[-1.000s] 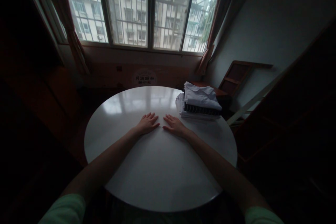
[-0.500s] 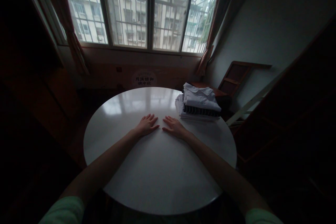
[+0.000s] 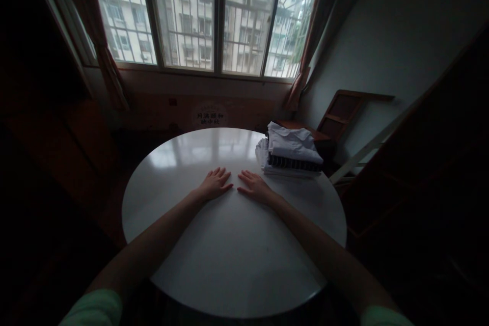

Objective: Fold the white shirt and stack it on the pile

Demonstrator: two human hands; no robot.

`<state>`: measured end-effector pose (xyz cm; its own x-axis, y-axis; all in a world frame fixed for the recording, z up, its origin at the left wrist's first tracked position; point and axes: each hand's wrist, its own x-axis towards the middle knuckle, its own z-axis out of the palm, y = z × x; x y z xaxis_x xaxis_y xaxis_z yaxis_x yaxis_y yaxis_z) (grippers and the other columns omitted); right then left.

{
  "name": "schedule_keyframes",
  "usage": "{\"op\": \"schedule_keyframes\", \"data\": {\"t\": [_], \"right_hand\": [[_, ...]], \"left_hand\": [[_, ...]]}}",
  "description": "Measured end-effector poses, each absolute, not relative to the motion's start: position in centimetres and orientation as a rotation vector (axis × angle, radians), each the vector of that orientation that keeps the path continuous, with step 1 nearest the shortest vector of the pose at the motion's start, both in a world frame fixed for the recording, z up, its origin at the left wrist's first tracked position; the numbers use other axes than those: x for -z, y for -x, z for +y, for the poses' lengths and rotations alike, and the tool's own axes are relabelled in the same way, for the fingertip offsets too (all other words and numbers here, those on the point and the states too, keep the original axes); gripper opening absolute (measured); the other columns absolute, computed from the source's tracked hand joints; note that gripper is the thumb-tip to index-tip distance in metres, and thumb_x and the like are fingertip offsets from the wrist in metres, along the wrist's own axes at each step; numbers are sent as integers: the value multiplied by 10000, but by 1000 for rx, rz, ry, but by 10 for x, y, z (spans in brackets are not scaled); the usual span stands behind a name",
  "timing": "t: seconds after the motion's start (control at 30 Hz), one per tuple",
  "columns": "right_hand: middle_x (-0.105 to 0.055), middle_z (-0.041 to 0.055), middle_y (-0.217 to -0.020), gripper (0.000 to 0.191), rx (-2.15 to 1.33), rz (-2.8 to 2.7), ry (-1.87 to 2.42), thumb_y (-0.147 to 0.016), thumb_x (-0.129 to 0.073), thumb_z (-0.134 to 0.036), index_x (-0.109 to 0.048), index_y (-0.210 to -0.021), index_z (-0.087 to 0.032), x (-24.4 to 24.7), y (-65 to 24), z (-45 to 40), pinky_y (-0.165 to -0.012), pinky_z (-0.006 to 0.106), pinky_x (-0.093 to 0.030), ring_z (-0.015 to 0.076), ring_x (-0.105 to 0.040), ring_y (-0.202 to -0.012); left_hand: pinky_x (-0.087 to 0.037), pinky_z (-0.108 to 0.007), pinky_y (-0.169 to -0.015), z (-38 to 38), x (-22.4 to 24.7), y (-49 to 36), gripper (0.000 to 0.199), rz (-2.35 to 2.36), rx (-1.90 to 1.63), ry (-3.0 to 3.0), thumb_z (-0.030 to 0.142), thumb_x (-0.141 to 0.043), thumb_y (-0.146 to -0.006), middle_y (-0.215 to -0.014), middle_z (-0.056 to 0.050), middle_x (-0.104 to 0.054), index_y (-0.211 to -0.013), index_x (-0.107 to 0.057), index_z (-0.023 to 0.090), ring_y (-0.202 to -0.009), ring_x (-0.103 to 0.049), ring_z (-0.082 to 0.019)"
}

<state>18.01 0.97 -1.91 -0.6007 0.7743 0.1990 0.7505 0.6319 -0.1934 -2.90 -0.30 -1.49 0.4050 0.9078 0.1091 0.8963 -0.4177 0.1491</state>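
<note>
My left hand (image 3: 215,184) lies flat on the white round table (image 3: 233,254), palm down with the fingers spread. Beside it, a small gap away, my right hand (image 3: 254,186) rests on the tabletop in the same way, its fingers apart. Neither hand holds anything. Just beyond my right hand, at the table's far right, sits a stack of folded clothes. A white collared shirt (image 3: 292,141) tops the stack, a dark striped garment (image 3: 294,162) is under it, and more white cloth (image 3: 261,148) shows at the left side and bottom.
Behind the table is a barred window (image 3: 244,20) with tied curtains (image 3: 108,71). A wooden piece of furniture (image 3: 319,133) stands behind the clothes, near a leaning wooden frame (image 3: 344,107). Dark cabinets flank both sides; the room is dim.
The view has shifted very slightly. Both hands stay flat in the same place on the table, and the clothes have not moved.
</note>
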Motion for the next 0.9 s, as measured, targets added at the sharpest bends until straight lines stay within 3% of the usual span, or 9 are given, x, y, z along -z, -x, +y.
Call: {"op": "schedule_keyframes", "data": {"t": [0.9], "right_hand": [[-340, 124, -1403, 632, -121, -2598, 1227, -822, -369, -577, -440, -1297, -166, 20, -179, 10, -1039, 444, -262, 259, -290, -1302]], "left_hand": [[-221, -457, -1047, 0, 20, 31, 604, 1654, -293, -2588, 560, -290, -848, -1436, -112, -287, -1337, -358, 212, -1326, -220, -301]]}}
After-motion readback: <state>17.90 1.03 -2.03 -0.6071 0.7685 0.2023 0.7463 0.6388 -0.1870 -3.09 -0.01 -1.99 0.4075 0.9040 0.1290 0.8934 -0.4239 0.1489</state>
